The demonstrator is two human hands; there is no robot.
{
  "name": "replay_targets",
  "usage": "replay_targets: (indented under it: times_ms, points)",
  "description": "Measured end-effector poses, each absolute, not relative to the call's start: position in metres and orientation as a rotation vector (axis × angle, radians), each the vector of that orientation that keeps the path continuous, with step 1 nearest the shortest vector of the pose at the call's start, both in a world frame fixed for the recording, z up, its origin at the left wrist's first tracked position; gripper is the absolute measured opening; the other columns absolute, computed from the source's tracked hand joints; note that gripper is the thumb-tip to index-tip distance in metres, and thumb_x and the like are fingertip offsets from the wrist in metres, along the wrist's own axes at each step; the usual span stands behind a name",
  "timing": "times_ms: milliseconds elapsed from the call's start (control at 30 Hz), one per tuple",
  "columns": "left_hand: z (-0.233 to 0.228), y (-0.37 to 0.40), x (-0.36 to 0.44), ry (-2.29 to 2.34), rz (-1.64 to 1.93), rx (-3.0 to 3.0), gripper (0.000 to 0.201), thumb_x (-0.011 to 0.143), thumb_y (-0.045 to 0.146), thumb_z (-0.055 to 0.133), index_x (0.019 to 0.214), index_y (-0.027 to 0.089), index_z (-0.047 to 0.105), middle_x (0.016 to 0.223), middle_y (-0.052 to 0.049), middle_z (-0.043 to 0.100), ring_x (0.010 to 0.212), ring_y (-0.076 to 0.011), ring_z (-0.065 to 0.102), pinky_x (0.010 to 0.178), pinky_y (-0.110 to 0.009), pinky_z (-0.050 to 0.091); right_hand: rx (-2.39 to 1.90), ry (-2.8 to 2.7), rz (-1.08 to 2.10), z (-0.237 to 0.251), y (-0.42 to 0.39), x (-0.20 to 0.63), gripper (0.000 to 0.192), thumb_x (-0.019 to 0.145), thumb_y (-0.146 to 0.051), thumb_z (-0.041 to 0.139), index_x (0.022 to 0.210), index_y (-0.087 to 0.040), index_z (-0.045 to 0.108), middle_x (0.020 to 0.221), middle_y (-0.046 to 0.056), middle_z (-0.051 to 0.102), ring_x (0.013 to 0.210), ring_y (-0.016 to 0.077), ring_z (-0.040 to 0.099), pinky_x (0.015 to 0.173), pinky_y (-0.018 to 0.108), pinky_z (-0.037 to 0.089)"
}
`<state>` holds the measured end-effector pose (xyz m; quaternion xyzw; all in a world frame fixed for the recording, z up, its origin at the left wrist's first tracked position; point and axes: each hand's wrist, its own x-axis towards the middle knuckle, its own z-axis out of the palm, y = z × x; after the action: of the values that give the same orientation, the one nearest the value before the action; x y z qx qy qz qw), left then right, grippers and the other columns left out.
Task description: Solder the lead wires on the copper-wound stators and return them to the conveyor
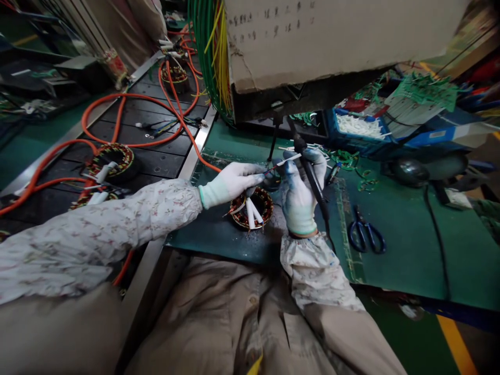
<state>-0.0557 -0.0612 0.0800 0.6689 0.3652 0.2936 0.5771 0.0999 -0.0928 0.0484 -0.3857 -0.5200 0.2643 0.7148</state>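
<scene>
A round motor stator (252, 208) with copper windings and white sleeved leads lies on the green mat (394, 239) just in front of me. My left hand (230, 182), in a white glove, pinches a thin red and blue lead wire above the stator. In a blue-tipped glove, my right hand (299, 195) grips a black soldering iron (310, 172) and a white sleeve tube (289, 159), with the iron's cord running down past my wrist. The two hands meet over the stator.
Blue-handled scissors (366, 235) lie on the mat at the right. A blue bin (361, 130) of white sleeves stands behind. A cardboard box (332, 36) overhangs the bench. On the left a black conveyor (148, 135) carries more stators (113, 159) and orange cables (128, 99).
</scene>
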Motion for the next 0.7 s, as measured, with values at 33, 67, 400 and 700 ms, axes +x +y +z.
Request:
replay_targets:
  times_ms: [33,67,400,700]
  points:
    - [0.08,-0.061,-0.056,0.857,0.684,1.572,0.048,0.079,0.041,0.064,0.111,0.005,0.07,0.061,0.002,0.052,0.053,-0.0091,0.042,0.053,-0.023,0.039,-0.862,-1.153,0.576,0.049,-0.094,0.099,0.031,0.094,-0.042,0.056,0.118,-0.03,0.04,0.108,0.003,0.056,0.089,0.0166,0.065,0.081,0.037,0.058]
    - [0.08,-0.061,-0.056,0.857,0.683,1.579,0.048,0.079,0.041,0.064,0.11,0.006,0.07,0.062,0.002,0.053,0.053,-0.0092,0.043,0.054,-0.023,0.039,-0.872,-1.159,0.572,0.049,-0.095,0.099,0.032,0.093,-0.043,0.057,0.117,-0.03,0.041,0.108,0.003,0.056,0.091,0.017,0.065,0.083,0.037,0.058]
    - [0.077,-0.064,-0.061,0.844,0.676,1.66,0.044,0.082,0.055,0.066,0.074,0.012,0.062,0.055,0.001,0.055,0.052,-0.01,0.049,0.052,-0.02,0.041,-0.929,-1.212,0.653,0.044,-0.108,0.094,0.029,0.088,-0.036,0.066,0.109,-0.026,0.048,0.099,0.002,0.061,0.092,0.0168,0.066,0.088,0.036,0.058]
    - [0.051,-0.053,-0.078,0.99,0.714,1.926,0.068,0.073,0.07,0.069,0.11,0.012,0.069,0.105,-0.009,0.072,0.098,-0.0242,0.065,0.09,-0.032,0.052,-0.97,-1.308,0.733,0.02,-0.107,0.085,0.06,0.083,-0.029,0.07,0.134,-0.028,0.039,0.135,0.009,0.057,0.094,0.0165,0.067,0.091,0.037,0.059]
